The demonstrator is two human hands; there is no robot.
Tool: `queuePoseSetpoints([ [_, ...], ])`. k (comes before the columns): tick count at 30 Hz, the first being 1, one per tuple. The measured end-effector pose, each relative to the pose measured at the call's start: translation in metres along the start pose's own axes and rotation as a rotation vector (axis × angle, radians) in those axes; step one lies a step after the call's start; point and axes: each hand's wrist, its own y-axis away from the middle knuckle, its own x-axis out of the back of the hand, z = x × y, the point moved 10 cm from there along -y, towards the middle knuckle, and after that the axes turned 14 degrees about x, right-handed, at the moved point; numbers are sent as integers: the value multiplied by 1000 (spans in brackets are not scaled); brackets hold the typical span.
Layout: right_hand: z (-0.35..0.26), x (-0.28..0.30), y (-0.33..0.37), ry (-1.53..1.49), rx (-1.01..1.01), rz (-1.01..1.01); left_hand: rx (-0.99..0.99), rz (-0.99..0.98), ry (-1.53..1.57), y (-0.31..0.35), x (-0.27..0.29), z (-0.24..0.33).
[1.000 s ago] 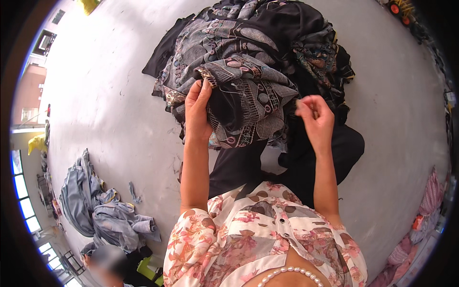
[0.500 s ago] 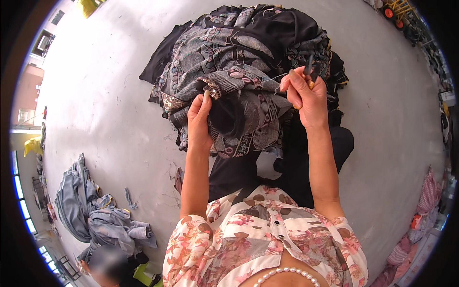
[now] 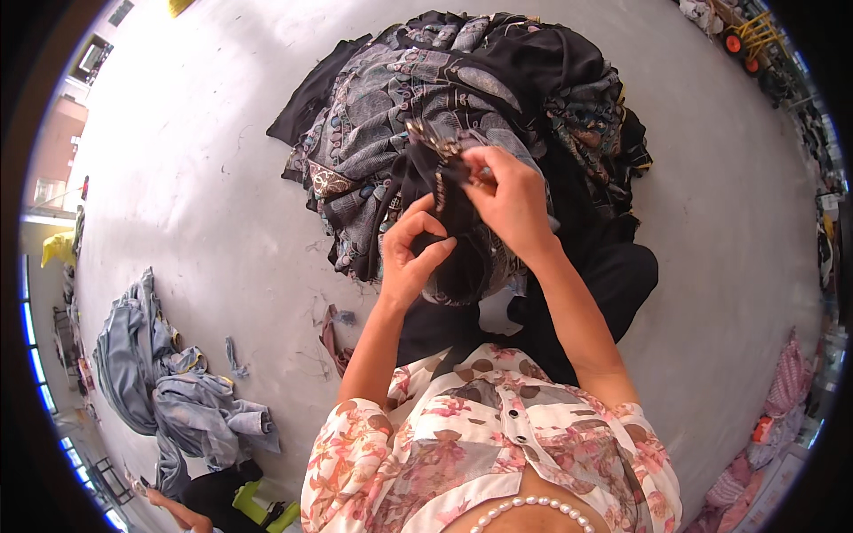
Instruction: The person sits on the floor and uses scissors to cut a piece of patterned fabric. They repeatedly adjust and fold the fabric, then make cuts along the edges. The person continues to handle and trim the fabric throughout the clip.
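In front of me lies a large heap of dark patterned cloth [image 3: 391, 107], black and grey with paisley-like figures. My left hand [image 3: 410, 253] is closed, thumb and fingers pinched at a black garment piece [image 3: 458, 266] with a toothed, gold-and-black edge. My right hand [image 3: 514, 200] reaches in from the right, its fingers closed beside that edge. Something dark sits at its fingertips, fitting the thread snips seen earlier, though blur and the fingers hide most of it. The raised edge of the cloth is smeared by motion.
Pale blue-grey garments [image 3: 191, 400] lie on the grey floor [image 3: 204, 204] at left, with a person's arm [image 3: 178, 511] below them. Thread scraps and a brownish strip [image 3: 336, 342] are near my left knee. Pink cloths [image 3: 786, 382] and a yellow wheeled cart [image 3: 755, 40] stand at right.
My right hand has swung left and down from the heap's right side to the garment edge by my left hand. The snips' blades no longer show plainly. My left hand has shifted right and lower.
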Motion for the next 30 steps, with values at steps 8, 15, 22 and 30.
queuePoseSetpoints([
  [8,50,14,11,-138,-250,24,-44,-18,-59,2,-16,-15],
  [15,9,-14,32,117,114,-56,409,-365,178,21,-40,-54],
  [22,-2,-2,54,2,169,103,413,88,205,-12,31,-64],
  [30,-8,0,55,-4,248,55,525,-249,230,-44,0,-62],
])
